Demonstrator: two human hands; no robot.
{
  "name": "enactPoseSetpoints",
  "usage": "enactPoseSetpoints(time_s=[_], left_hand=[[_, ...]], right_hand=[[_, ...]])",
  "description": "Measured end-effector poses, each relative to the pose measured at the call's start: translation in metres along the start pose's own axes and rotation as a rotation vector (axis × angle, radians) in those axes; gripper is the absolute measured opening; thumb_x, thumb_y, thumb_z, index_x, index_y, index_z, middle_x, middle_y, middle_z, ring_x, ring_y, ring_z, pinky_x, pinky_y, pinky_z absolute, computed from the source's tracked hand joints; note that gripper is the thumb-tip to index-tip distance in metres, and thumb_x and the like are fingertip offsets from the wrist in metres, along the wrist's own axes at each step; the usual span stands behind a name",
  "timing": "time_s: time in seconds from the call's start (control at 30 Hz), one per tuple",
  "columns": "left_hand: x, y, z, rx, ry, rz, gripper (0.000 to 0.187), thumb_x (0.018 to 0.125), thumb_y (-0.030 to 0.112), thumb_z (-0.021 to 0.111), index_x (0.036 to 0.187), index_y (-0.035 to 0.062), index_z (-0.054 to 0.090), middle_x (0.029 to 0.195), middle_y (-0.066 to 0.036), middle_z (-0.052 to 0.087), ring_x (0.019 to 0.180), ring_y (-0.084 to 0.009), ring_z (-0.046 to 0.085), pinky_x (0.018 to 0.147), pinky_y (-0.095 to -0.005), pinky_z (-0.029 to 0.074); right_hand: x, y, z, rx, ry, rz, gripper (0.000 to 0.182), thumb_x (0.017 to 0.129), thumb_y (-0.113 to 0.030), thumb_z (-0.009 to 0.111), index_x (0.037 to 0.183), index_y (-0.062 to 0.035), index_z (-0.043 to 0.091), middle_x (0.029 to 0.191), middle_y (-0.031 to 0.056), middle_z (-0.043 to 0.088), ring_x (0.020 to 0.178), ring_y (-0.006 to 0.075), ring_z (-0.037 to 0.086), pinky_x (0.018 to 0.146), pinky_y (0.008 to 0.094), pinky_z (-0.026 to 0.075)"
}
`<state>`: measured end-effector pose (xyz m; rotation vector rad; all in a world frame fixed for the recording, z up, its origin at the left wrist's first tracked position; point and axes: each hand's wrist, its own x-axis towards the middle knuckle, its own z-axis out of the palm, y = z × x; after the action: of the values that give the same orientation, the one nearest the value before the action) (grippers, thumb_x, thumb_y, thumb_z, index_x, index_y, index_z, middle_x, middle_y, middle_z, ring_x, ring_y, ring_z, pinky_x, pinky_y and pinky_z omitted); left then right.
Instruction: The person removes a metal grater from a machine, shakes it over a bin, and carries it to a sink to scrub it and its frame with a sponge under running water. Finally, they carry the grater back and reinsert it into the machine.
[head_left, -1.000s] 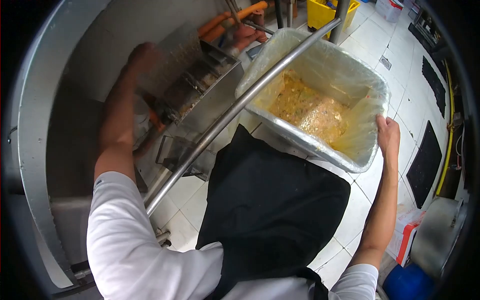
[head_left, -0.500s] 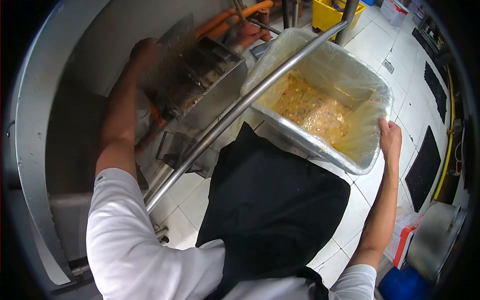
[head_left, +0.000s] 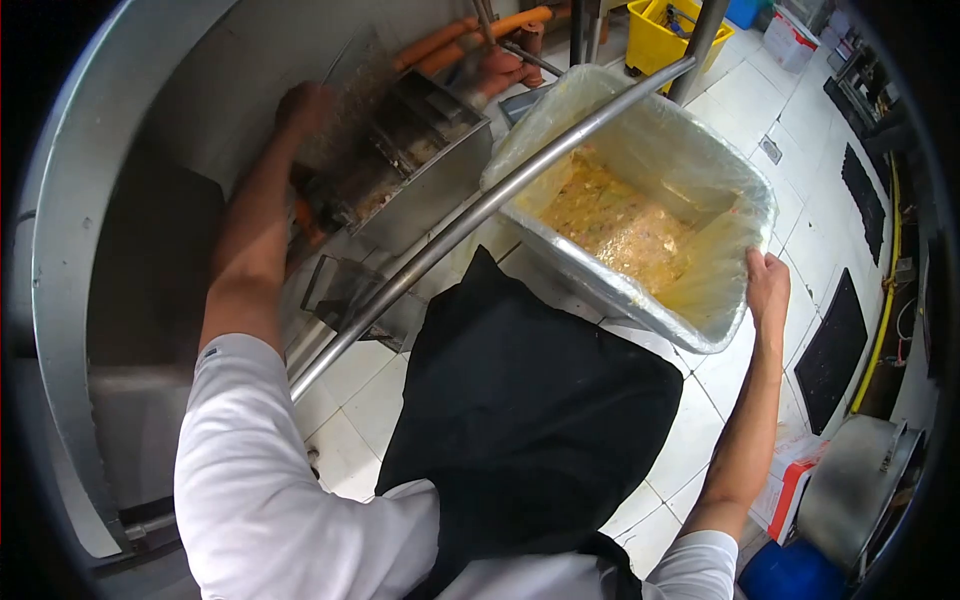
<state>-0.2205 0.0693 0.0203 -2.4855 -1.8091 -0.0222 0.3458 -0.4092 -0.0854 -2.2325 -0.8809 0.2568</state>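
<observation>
My left hand (head_left: 305, 112), smeared by motion, is closed on the edge of a thin, wet-looking metal plate (head_left: 352, 95). The plate stands tilted over an open steel box (head_left: 440, 175) with inner dividers and food residue inside, which looks like a grease trap. My right hand (head_left: 768, 288) grips the near right rim of a large bin (head_left: 735, 170) lined with a clear plastic bag. Yellowish, oily food waste (head_left: 625, 225) lies in the bottom of the bin.
A metal rail (head_left: 480, 215) crosses diagonally in front of the box and bin. A wire-handled metal basket (head_left: 345, 290) rests below the box. Orange pipes (head_left: 450, 42) run behind. A yellow bucket (head_left: 655, 40), black mat (head_left: 835, 345) and large pot (head_left: 850, 480) are on the floor.
The view has shifted slightly, so the bin appears a little further left. My left hand and the plate have moved slightly over the box. My right hand keeps its grip on the rim.
</observation>
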Motion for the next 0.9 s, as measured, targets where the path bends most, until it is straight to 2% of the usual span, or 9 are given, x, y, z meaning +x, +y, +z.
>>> enactPoseSetpoints(time_s=[0.2, 0.3, 0.4, 0.47, 0.53, 0.6, 0.73, 0.83, 0.9], left_hand=[[-0.048, 0.014, 0.013, 0.044, 0.232, -0.218, 0.039, 0.093, 0.036, 0.051, 0.102, 0.0020, 0.067, 0.102, -0.021, 0.066, 0.094, -0.0358, 0.064, 0.082, -0.0443, 0.049], [-0.031, -0.036, 0.018, 0.057, 0.366, -0.202, 0.043, 0.092, 0.038, 0.053, 0.104, -0.0013, 0.066, 0.107, -0.021, 0.065, 0.098, -0.0347, 0.063, 0.083, -0.0435, 0.049], [-0.032, -0.045, 0.005, -0.245, 0.361, -0.585, 0.050, 0.091, 0.042, 0.055, 0.113, -0.0026, 0.062, 0.113, -0.019, 0.063, 0.105, -0.0316, 0.061, 0.086, -0.0422, 0.049], [-0.035, -0.006, 0.012, -0.623, 0.585, -0.935, 0.056, 0.090, 0.046, 0.057, 0.120, -0.0015, 0.057, 0.113, -0.015, 0.064, 0.107, -0.0279, 0.060, 0.088, -0.0413, 0.049], [-0.049, 0.002, 0.023, -1.106, 0.627, -1.045, 0.062, 0.091, 0.049, 0.057, 0.130, 0.0013, 0.049, 0.124, -0.011, 0.057, 0.113, -0.0254, 0.056, 0.092, -0.0405, 0.046], [-0.085, -0.025, 0.051, -1.666, 0.459, -0.880, 0.068, 0.093, 0.050, 0.052, 0.143, 0.0058, 0.036, 0.145, -0.008, 0.042, 0.124, -0.0240, 0.048, 0.098, -0.0398, 0.042], [-0.136, -0.009, 0.065, -2.119, 0.356, -0.721, 0.063, 0.094, 0.047, 0.053, 0.140, 0.0059, 0.040, 0.140, -0.007, 0.046, 0.122, -0.0235, 0.050, 0.098, -0.0396, 0.043], [-0.161, 0.005, 0.057, -2.222, 0.328, -0.685, 0.059, 0.095, 0.044, 0.053, 0.138, 0.0059, 0.042, 0.137, -0.007, 0.048, 0.120, -0.0231, 0.051, 0.098, -0.0395, 0.044], [-0.181, 0.016, 0.049, -2.261, 0.307, -0.673, 0.056, 0.095, 0.043, 0.053, 0.136, 0.0060, 0.043, 0.135, -0.007, 0.050, 0.118, -0.0228, 0.052, 0.097, -0.0395, 0.044]], right_hand=[[-0.002, -0.007, -0.005, -0.023, -0.023, -0.003, 0.047, 0.088, -0.034, 0.053, 0.070, 0.0089, 0.057, 0.058, 0.0159, 0.053, 0.057, 0.0215, 0.050, 0.061, 0.0379, 0.043], [-0.002, -0.009, -0.002, 0.024, -0.004, 0.001, 0.047, 0.088, -0.034, 0.054, 0.067, 0.0086, 0.054, 0.056, 0.0158, 0.050, 0.056, 0.0215, 0.046, 0.060, 0.0389, 0.042], [-0.001, -0.007, -0.001, 0.006, -0.009, 0.011, 0.048, 0.088, -0.035, 0.055, 0.065, 0.0072, 0.052, 0.056, 0.0172, 0.050, 0.055, 0.0227, 0.045, 0.059, 0.0398, 0.041], [0.000, -0.006, -0.002, -0.023, -0.010, 0.024, 0.048, 0.088, -0.035, 0.055, 0.064, 0.0063, 0.051, 0.056, 0.0184, 0.049, 0.055, 0.0234, 0.045, 0.058, 0.0402, 0.041], [-0.001, -0.009, -0.002, -0.044, -0.013, 0.055, 0.049, 0.089, -0.036, 0.056, 0.063, 0.0053, 0.050, 0.057, 0.0217, 0.050, 0.054, 0.0281, 0.045, 0.059, 0.0419, 0.041], [-0.001, -0.008, -0.001, -0.060, 0.003, 0.039, 0.049, 0.090, -0.037, 0.056, 0.063, 0.0048, 0.051, 0.058, 0.0226, 0.052, 0.054, 0.0315, 0.047, 0.059, 0.0424, 0.041], [-0.004, -0.015, -0.009, -0.019, -0.067, 0.070, 0.055, 0.093, -0.043, 0.054, 0.065, 0.0040, 0.054, 0.058, 0.0188, 0.052, 0.056, 0.0281, 0.050, 0.058, 0.0421, 0.041], [-0.019, -0.010, -0.021, 0.389, -0.200, 0.157, 0.052, 0.097, -0.047, 0.049, 0.107, 0.0010, 0.065, 0.076, 0.0046, 0.062, 0.056, 0.0124, 0.053, 0.054, 0.0252, 0.046], [-0.046, -0.026, -0.046, 0.431, -0.206, 0.260, 0.053, 0.097, -0.048, 0.049, 0.119, -0.0002, 0.060, 0.087, 0.0100, 0.063, 0.058, 0.0129, 0.055, 0.053, 0.0255, 0.047]])
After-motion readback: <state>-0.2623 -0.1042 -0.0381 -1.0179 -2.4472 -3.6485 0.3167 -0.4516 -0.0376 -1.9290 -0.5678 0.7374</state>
